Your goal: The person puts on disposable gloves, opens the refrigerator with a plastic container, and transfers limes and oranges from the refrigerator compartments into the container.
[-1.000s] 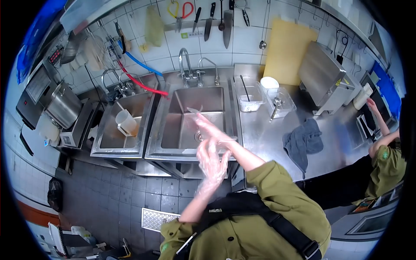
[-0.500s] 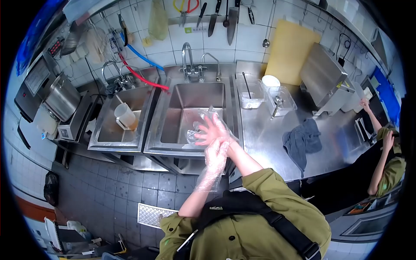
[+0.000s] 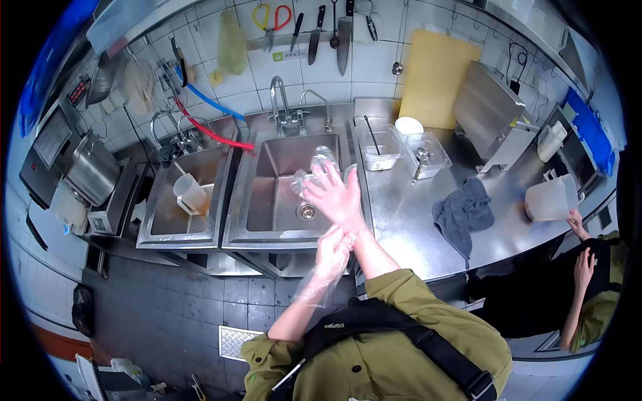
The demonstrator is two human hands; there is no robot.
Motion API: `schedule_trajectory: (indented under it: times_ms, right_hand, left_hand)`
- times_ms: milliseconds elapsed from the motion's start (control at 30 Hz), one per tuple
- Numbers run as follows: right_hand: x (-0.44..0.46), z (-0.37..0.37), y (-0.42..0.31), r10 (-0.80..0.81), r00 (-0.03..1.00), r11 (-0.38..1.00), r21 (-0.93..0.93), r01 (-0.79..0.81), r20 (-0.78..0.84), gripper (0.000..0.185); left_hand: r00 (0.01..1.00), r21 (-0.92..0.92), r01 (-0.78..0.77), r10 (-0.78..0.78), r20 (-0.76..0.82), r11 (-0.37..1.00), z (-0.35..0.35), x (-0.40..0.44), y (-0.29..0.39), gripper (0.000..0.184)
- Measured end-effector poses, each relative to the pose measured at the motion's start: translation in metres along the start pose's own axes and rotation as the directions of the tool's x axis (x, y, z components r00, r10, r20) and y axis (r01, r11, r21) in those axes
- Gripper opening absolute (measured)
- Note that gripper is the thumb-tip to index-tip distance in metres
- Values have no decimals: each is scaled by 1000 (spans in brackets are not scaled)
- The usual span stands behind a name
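My right hand (image 3: pixel 336 194) is spread out over the right sink (image 3: pixel 273 180), inside a loose clear plastic glove whose empty fingertips (image 3: pixel 324 157) stick out beyond my own. At its wrist, my left hand (image 3: pixel 333 250) is closed, pinching the cuff of that glove. A clear glove also covers my left hand and reaches down the forearm. Below the spread fingers the sink drain (image 3: pixel 305 212) shows.
A grey cloth (image 3: pixel 463 217) lies on the steel counter (image 3: pixel 408 240), near clear containers (image 3: pixel 380 148). A jug (image 3: pixel 191 194) stands in the left sink. At the right, a co-worker's hand (image 3: pixel 576 224) holds a large pitcher (image 3: pixel 551 198). Knives (image 3: pixel 317 37) hang on the wall.
My right hand has spread and turned, reaching further into its glove, while my left hand has closed at its wrist. The co-worker's pitcher has come into view over the counter.
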State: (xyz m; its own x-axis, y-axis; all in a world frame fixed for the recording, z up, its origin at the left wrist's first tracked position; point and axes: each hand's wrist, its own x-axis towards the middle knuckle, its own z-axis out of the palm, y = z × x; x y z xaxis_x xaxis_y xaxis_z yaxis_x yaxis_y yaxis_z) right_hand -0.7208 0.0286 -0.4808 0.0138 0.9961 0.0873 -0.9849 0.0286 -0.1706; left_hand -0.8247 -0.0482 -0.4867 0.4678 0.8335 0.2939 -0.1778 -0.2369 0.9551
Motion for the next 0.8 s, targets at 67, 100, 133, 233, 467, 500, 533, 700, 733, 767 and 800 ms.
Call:
schedule_trajectory:
  times_ms: [67,100,133,233,467,500,533,700,733,767,800]
  right_hand:
    - [-1,9,1,59,997,630,-776,2,49,79]
    - [2,2,6,-80,994,-12,-997,74,75,77]
    - [4,-7,8,-171,971,-651,-759,17,168,76]
    - [-3,-15,10,-159,926,-901,-434,6,343,71]
    - [-8,-19,5,-15,909,-947,-298,121,417,69]
    - [-8,-18,4,-3,917,-955,-274,116,399,69]
    - [-7,-17,3,7,925,-962,-250,110,380,70]
    - [-6,-21,-20,-5,950,-951,-297,92,313,68]
    - [-2,-22,-25,-4,956,-963,-260,77,295,68]
    - [-1,-25,-26,2,963,-972,-224,65,271,68]
    - [0,-34,-24,3,962,-979,-197,59,272,69]
  left_hand:
    - [998,206,-67,68,-1,976,-4,-5,5,17]
    - [990,426,-134,142,14,895,-14,-8,11,21]
    - [976,620,-196,211,49,760,-18,-10,21,25]
    - [941,803,-99,317,-116,587,-12,3,49,42]
    - [976,708,-13,162,-143,706,-9,32,-12,21]
    - [983,669,54,78,-165,741,-8,34,-11,23]
    - [983,627,122,-9,-181,769,-6,34,-6,26]
    - [945,755,-295,294,141,585,-3,19,8,50]
    - [944,772,-293,300,139,564,-1,20,3,55]
    - [944,789,-285,301,133,544,3,20,-6,60]
    - [943,806,-277,307,124,524,7,22,-11,65]
